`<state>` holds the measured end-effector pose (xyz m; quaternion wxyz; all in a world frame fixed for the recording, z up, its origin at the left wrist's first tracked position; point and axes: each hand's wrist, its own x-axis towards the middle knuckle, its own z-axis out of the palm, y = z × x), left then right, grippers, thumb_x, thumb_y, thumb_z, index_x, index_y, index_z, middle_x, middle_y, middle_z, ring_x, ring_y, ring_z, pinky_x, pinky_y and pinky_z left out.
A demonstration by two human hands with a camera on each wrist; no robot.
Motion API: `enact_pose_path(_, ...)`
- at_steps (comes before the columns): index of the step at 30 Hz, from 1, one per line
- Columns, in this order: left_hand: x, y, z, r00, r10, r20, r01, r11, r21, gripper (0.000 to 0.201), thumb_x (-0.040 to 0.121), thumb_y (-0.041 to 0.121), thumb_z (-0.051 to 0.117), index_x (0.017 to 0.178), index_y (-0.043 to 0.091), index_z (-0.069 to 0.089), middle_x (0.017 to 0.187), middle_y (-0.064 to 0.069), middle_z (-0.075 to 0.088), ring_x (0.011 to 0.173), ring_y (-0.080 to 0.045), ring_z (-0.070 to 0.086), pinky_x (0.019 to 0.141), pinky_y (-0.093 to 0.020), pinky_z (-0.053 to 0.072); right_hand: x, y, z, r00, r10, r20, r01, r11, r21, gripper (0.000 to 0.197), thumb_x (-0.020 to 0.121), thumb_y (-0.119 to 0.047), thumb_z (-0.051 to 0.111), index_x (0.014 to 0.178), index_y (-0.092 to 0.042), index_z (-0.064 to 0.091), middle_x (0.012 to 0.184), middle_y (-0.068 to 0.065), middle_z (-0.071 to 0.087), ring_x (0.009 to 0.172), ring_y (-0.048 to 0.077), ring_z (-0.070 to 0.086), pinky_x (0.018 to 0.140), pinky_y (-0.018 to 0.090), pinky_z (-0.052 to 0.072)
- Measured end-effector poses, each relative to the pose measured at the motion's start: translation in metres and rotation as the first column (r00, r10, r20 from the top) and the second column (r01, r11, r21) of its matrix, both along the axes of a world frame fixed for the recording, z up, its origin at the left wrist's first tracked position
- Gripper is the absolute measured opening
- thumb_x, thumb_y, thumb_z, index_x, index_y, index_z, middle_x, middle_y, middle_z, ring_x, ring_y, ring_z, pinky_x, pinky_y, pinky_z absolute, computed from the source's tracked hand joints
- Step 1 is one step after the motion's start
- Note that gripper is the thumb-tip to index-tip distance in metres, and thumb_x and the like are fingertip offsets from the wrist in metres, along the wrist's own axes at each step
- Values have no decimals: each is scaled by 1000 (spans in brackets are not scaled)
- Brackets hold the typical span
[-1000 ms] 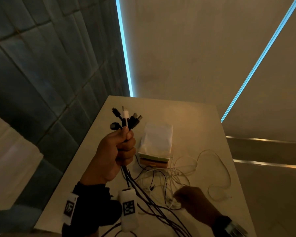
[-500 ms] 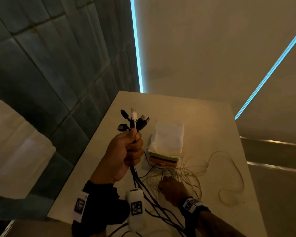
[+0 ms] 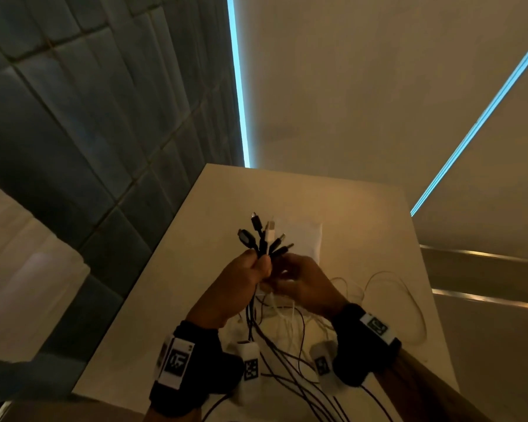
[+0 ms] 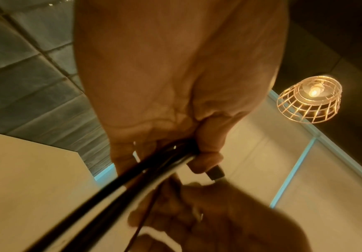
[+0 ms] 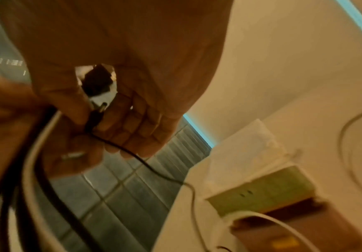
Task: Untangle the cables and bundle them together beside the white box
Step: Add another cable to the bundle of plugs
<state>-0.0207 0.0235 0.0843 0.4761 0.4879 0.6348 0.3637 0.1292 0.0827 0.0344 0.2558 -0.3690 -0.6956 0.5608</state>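
Note:
My left hand (image 3: 255,268) grips a bundle of cable ends (image 3: 264,239) above the table; black plugs and one white plug fan out above the fist. The black cables (image 4: 119,185) run down out of that fist, and my left hand (image 4: 199,153) curls round them. My right hand (image 3: 284,271) is pressed against the left one. In the right wrist view my right hand (image 5: 98,119) pinches the plug of a thin black cable (image 5: 145,163). The white box (image 3: 304,239) lies just behind both hands, partly hidden.
Loose white cables (image 3: 390,287) loop on the table (image 3: 363,208) to the right of the box. Black cables (image 3: 287,360) trail toward the near edge. A tiled wall (image 3: 89,147) runs along the left. A wire-cage lamp (image 4: 309,98) hangs overhead.
My right hand left the loose cables on the table and rose to the left hand, bringing a thin black cable end. The left hand kept its grip on the bundle.

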Motion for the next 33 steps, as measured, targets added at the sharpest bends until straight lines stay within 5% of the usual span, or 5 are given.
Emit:
enact_pose_path(7, 0, 8, 6, 990, 101, -97, -99, 995, 27, 30, 101, 28, 41, 88, 9, 59, 95, -11, 63, 93, -23, 59, 83, -32, 45, -14, -5, 15, 969, -118, -219, 63, 968, -242, 25, 98, -20, 51, 93, 2, 61, 79, 14, 67, 72, 32, 68, 73, 40, 59)
enact_pose_path(13, 4, 7, 1, 980, 158, -121, -152, 987, 58, 31, 101, 25, 41, 77, 11, 53, 85, -13, 55, 76, -19, 50, 67, -27, 37, -16, -9, 11, 903, -215, -372, 45, 909, -415, 24, 102, -21, 43, 90, -3, 55, 68, 5, 35, 53, 13, 29, 51, 29, 27)
enact_pose_path(24, 29, 9, -4, 951, 268, 153, -274, 962, 19, 34, 102, 26, 42, 77, 11, 59, 89, -6, 67, 92, -21, 64, 75, -27, 49, -19, -10, 17, 879, -390, -273, 261, 875, -407, 8, 93, -9, 59, 88, -2, 56, 67, 8, 60, 51, 18, 50, 47, 30, 43)
enact_pose_path(29, 25, 11, 8, 783, 409, 469, -494, 867, 67, 33, 102, 19, 39, 75, 9, 54, 90, -10, 68, 93, -24, 68, 80, -31, 53, -6, -15, 17, 899, -244, -364, 77, 905, -418, 15, 93, 1, 55, 107, 6, 57, 84, 8, 67, 67, 22, 58, 62, 33, 51)
enact_pose_path(33, 23, 12, 13, 638, 301, 709, -492, 867, 75, 29, 102, 17, 38, 79, 8, 54, 93, -9, 70, 107, -28, 65, 96, -40, 48, 1, -22, 10, 890, -348, -296, 252, 914, -317, 14, 93, -5, 59, 95, 8, 60, 67, 6, 63, 58, 18, 58, 56, 28, 51)
